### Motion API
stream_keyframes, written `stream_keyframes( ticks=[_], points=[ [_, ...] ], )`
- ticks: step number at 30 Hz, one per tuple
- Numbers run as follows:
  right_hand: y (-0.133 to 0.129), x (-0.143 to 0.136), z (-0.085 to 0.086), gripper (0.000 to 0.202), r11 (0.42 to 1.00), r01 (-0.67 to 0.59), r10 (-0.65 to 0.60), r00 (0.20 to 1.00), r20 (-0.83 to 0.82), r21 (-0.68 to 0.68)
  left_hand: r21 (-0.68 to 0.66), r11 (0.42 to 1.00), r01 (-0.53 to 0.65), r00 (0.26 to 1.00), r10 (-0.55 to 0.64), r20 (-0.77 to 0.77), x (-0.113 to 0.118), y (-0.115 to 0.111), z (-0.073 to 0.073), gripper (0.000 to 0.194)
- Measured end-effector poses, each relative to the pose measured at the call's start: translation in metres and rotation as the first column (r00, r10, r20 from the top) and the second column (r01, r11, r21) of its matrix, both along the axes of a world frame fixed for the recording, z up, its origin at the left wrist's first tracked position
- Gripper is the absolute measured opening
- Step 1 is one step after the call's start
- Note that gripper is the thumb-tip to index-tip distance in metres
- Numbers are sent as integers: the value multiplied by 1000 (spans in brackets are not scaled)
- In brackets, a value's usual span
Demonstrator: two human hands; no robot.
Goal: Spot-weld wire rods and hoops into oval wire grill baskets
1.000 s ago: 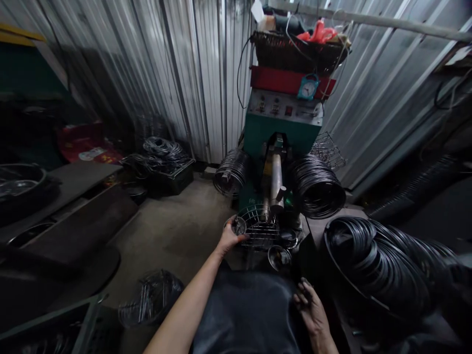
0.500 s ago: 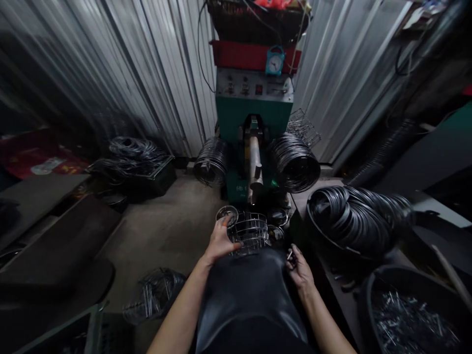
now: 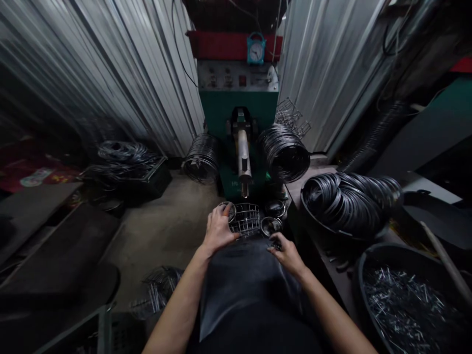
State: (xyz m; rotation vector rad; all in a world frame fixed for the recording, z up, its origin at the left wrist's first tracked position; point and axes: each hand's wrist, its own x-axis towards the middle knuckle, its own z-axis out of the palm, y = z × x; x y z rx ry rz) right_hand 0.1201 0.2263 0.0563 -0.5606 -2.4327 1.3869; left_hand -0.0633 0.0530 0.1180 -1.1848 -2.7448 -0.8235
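My left hand (image 3: pixel 218 227) grips the left side of a round wire frame (image 3: pixel 248 217), thumb at its near edge and fingers at its far left. The frame is a cage of thin metal rings and cross wires, held in front of the machine's arm (image 3: pixel 243 155). My right hand (image 3: pixel 286 253) is curled closed just right of the frame, near a small round dish (image 3: pixel 271 226). Short dark metal pieces, likely wire bits, show between its fingers; their exact shape is blurred. A second round dish (image 3: pixel 275 208) lies behind the first.
The green machine (image 3: pixel 241 103) carries wire ring bundles on its left (image 3: pixel 201 160) and right (image 3: pixel 284 153). At right stand a tub of wire rings (image 3: pixel 346 204) and a tub of short metal pieces (image 3: pixel 401 300). A crate (image 3: pixel 151 179) stands at left.
My right hand has moved left and up, closer to the wire frame and the small dish. My left hand stays on the frame. The whole view has shifted slightly.
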Motion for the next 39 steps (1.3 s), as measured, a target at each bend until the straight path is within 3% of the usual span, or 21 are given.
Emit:
stream_keyframes(
  ticks=[3,6,9,11,15,19,25,28,35,39],
  points=[
    [2,-31,46,19,983,-179,175,981,88,36,-43,998,51,998,-53,-46,8,7,1,91],
    [0,-60,62,21,982,-169,151,972,180,87,-71,993,95,994,-99,-51,15,12,0,92],
    [-11,-77,53,15,989,-35,16,991,133,144,-77,991,107,993,-110,-32,18,15,-3,90],
    [-19,-79,43,10,988,-1,-7,999,54,157,-64,993,100,995,-101,-9,17,15,-5,89],
    [-23,-75,29,20,968,-220,227,973,-50,117,-36,995,91,995,-90,44,10,11,-10,91],
    [-12,-72,31,20,893,-394,406,914,-14,216,-27,994,102,990,-99,97,4,8,-11,92],
    [-13,-66,40,38,783,-421,397,905,154,457,-23,995,99,989,-96,114,2,9,-7,90],
    [-15,-63,39,52,722,-475,404,880,250,502,-50,994,93,991,-88,100,3,7,-7,91],
    [-11,-63,24,34,796,-423,446,894,52,434,-71,994,80,984,-68,163,2,7,-9,91],
    [-9,-68,22,31,804,-389,436,900,-1,451,-50,997,62,983,-53,174,-4,10,-9,91]
  ],
)
